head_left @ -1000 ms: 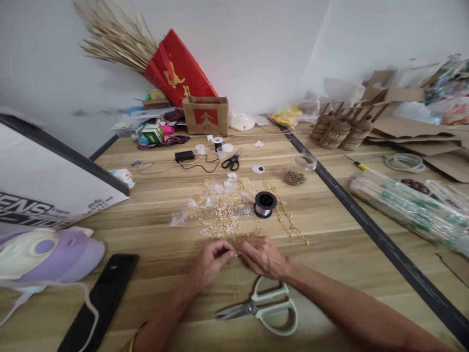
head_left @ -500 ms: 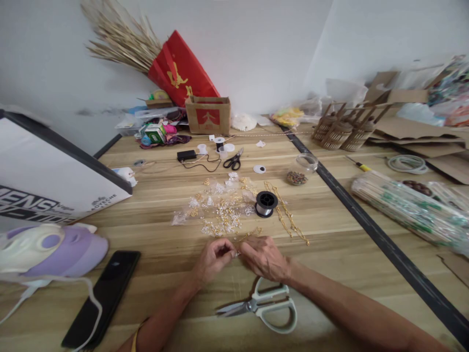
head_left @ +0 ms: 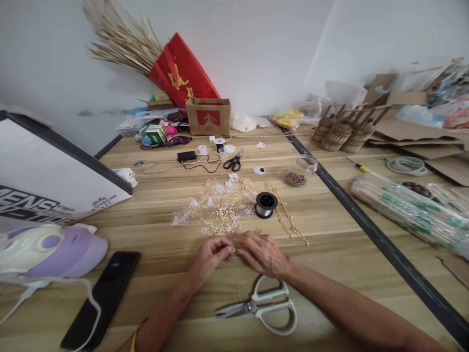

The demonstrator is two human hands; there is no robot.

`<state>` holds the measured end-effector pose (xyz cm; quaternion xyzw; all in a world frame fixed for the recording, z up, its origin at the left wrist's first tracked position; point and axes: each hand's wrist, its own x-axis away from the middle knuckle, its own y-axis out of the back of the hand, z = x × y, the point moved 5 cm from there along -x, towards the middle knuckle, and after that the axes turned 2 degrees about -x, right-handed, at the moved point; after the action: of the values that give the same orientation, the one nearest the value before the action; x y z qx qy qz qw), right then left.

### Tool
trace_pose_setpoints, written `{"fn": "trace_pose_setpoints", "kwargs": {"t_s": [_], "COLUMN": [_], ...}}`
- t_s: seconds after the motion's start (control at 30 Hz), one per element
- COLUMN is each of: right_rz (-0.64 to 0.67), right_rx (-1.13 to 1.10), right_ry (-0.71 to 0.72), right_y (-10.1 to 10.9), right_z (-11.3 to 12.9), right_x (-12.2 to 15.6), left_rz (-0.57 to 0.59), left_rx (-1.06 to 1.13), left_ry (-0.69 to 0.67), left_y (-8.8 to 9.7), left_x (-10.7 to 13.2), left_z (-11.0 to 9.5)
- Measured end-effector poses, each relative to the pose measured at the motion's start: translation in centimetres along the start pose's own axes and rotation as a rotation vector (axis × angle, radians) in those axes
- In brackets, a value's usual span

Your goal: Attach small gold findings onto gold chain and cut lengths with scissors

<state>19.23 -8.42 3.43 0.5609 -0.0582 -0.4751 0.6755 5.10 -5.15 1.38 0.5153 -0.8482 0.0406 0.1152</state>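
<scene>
My left hand (head_left: 211, 258) pinches a tiny clear bead between thumb and forefinger, just above the table. Beside it, my right hand (head_left: 263, 255) reaches across with its fingers stretched out, their tips close to the left fingertips; a bit of gold chain (head_left: 258, 230) shows behind it. Beyond both hands lies a spread of clear and gold beads (head_left: 227, 217), partly on small plastic bags. A black spool of fine wire (head_left: 266, 204) stands at its right, next to a long gold chain (head_left: 286, 215). Below my right hand lie white-handled scissors (head_left: 262, 305).
Left are a phone (head_left: 102, 298), a purple-and-white device (head_left: 69, 249) with a cable, and a large box (head_left: 54, 176). Farther back are black scissors (head_left: 233, 161) and a jar of beads (head_left: 301, 171). Bundled sticks (head_left: 406, 208) lie on the right.
My right hand has uncurled from a closed grip near the left fingertips, and its fingers now stretch out flatter. My left hand stays almost in place, its thumb closer to the forefinger.
</scene>
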Motion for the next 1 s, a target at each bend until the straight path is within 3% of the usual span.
{"fn": "trace_pose_setpoints", "kwargs": {"t_s": [0.2, 0.5, 1.0], "right_rz": [-0.133, -0.007, -0.054], "right_rx": [0.041, 0.038, 0.103], "right_ry": [0.046, 0.185, 0.183], "right_y": [0.7, 0.0, 0.0], "right_z": [1.0, 1.6, 1.7], "right_x": [0.3, 0.1, 0.0], "left_rz": [-0.015, 0.013, 0.003], "left_rx": [0.047, 0.056, 0.011], "left_ry": [0.008, -0.019, -0.043], "left_y": [-0.1, -0.5, -0.4], "left_x": [0.1, 0.2, 0.2], "left_z": [-0.3, 0.0, 0.0]}}
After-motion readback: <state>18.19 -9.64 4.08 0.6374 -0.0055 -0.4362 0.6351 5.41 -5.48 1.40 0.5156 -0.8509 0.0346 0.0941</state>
